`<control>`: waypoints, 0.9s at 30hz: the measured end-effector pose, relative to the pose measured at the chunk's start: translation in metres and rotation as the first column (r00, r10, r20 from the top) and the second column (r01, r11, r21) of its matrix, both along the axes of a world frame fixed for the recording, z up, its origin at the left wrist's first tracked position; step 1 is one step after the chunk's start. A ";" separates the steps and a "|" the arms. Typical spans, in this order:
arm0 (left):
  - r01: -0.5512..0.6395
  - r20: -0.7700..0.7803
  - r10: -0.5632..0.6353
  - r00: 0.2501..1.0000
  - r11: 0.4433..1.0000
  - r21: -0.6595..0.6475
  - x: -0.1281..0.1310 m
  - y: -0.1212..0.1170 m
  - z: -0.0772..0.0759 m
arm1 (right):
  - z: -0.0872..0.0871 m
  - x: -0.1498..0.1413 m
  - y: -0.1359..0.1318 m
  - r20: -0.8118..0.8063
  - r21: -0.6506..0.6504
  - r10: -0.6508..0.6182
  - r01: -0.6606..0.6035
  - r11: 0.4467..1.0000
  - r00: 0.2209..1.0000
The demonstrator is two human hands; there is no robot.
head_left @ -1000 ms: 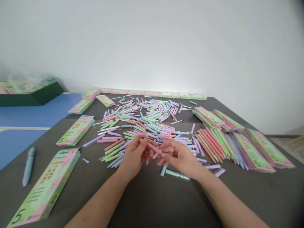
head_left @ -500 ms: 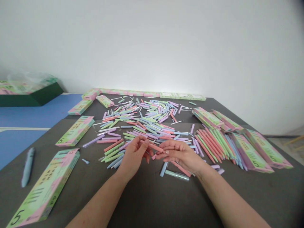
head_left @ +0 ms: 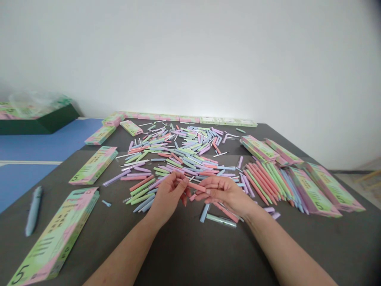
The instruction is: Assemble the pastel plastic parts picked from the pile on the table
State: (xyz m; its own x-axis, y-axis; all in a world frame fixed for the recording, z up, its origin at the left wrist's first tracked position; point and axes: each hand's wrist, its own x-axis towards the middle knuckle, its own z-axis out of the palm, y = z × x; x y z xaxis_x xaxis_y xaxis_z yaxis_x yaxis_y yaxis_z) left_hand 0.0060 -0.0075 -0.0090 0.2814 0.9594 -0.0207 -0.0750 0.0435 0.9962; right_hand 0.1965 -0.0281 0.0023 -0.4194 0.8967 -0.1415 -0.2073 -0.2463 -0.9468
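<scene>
A coral pink pen barrel [head_left: 196,186] lies crosswise between my hands. My left hand [head_left: 169,195] pinches one end of it between thumb and fingers, and my right hand [head_left: 222,193] grips the other end. A heap of loose pastel pen parts [head_left: 178,157] spreads just beyond my hands. Another pink pen piece [head_left: 226,212] lies beneath my right hand, beside a pale blue piece [head_left: 204,213] and a mint pen [head_left: 221,220]. The far end of the barrel's inner part is hidden by my fingers.
Pastel pens lie in a neat fan [head_left: 264,182] at the right, beside stacked green-and-pink boxes [head_left: 315,192]. More boxes [head_left: 56,234] and a blue pen [head_left: 33,210] lie left on the dark table [head_left: 184,254]. A green crate [head_left: 35,125] stands beyond, on blue flooring.
My right hand has moved left and closer to my left hand, with the pink barrel held between them. A pink piece now shows below my right hand.
</scene>
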 end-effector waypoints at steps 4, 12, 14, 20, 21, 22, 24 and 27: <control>0.007 -0.053 -0.006 0.999 1.000 0.030 -0.001 0.002 -0.002 | 0.000 0.000 0.001 0.017 -0.005 -0.006 0.006 1.000 1.000; 0.021 -0.128 -0.017 0.992 0.999 0.029 -0.002 0.002 0.001 | -0.002 0.002 0.002 0.018 -0.051 0.020 -0.019 0.998 1.000; 0.049 -0.131 -0.046 0.990 0.999 0.017 -0.003 0.002 0.000 | -0.004 0.003 0.003 0.011 -0.061 0.028 -0.027 0.998 1.000; 0.089 -0.155 -0.098 0.983 0.994 -0.065 -0.002 0.001 0.001 | -0.007 0.004 0.006 -0.021 -0.078 0.004 -0.006 0.997 1.000; 0.093 -0.160 -0.105 0.982 0.993 -0.078 -0.002 0.001 0.001 | -0.007 0.005 0.006 -0.022 -0.084 -0.003 0.001 0.996 1.000; 0.100 -0.163 -0.114 0.980 0.991 -0.091 -0.001 0.000 0.001 | -0.007 0.005 0.007 -0.021 -0.088 -0.009 0.007 0.996 1.000; 0.130 -0.175 -0.149 0.973 0.984 -0.119 -0.001 0.000 0.002 | -0.008 0.006 0.007 -0.019 -0.088 -0.016 0.015 0.996 1.000; 0.187 -0.185 -0.213 0.959 0.971 -0.152 -0.001 -0.001 0.002 | -0.008 0.006 0.006 -0.019 -0.083 -0.019 0.018 0.996 1.000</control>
State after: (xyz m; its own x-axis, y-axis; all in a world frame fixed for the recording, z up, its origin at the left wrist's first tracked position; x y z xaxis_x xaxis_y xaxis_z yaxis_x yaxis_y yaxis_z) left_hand 0.0048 -0.0090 -0.0069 0.4446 0.8689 -0.2176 0.1476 0.1685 0.9746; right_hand 0.2022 -0.0222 -0.0058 -0.4062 0.8899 -0.2076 -0.2306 -0.3196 -0.9191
